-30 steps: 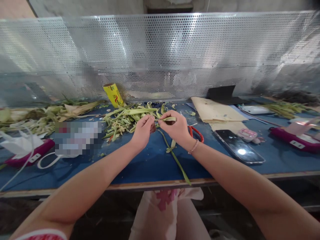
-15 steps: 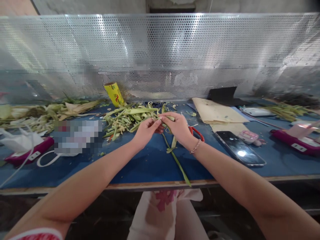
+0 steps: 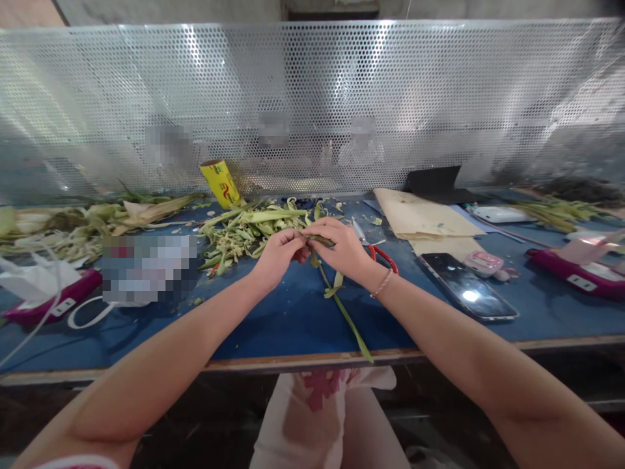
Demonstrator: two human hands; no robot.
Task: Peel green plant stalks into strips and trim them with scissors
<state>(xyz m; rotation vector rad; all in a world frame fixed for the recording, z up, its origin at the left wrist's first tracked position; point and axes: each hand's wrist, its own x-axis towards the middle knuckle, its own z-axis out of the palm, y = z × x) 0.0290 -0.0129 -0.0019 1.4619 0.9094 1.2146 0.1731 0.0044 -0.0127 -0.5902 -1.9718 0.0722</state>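
My left hand (image 3: 282, 257) and my right hand (image 3: 344, 246) meet over the blue table, fingertips pinched together on a narrow green plant strip (image 3: 319, 239). Part of the strip is hidden by the fingers. Beneath them a long green stalk (image 3: 349, 319) lies slanting toward the front edge, with a small leaf piece about halfway along. Just behind my left hand is a heap of green leaf and stem pieces (image 3: 258, 225). Red-handled scissors (image 3: 385, 255) lie beside my right hand, partly covered by it.
A yellow tube (image 3: 222, 184) leans behind the heap. A phone (image 3: 466, 286), a pink case (image 3: 484, 264) and brown paper (image 3: 424, 215) lie to the right. Purple power strips (image 3: 581, 280) sit at both sides. A perforated metal screen (image 3: 312, 85) closes off the back.
My right hand has shifted slightly left and its fingers now lie flatter over the strip. The scissors' blades have come into view. The stalk stays in place.
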